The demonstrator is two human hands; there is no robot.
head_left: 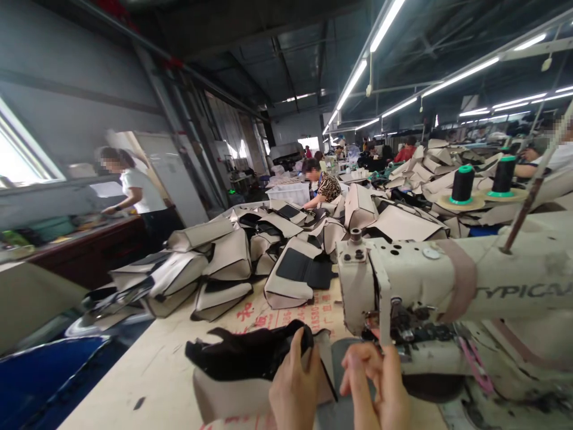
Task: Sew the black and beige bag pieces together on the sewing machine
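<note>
A beige bag with a black lining (242, 388) lies in front of me on the sewing table, its opening facing up. My left hand (295, 376) grips the bag's right end, with the index finger along the black rim. Just to the right, my right hand (376, 382) is raised with its fingers curled together; whatever they may hold is too small to make out. It is close to the needle area of a white sewing machine (403, 280). Under and between my hands is a grey flat piece (344, 352).
Beige bags (228, 254) are piled across the table's far side; one with a black panel (290, 275) lies nearest the machine. Black thread cones (462, 185) stand behind the machine. A blue bin (49, 376) is at lower left. Other people (143, 185) work farther off.
</note>
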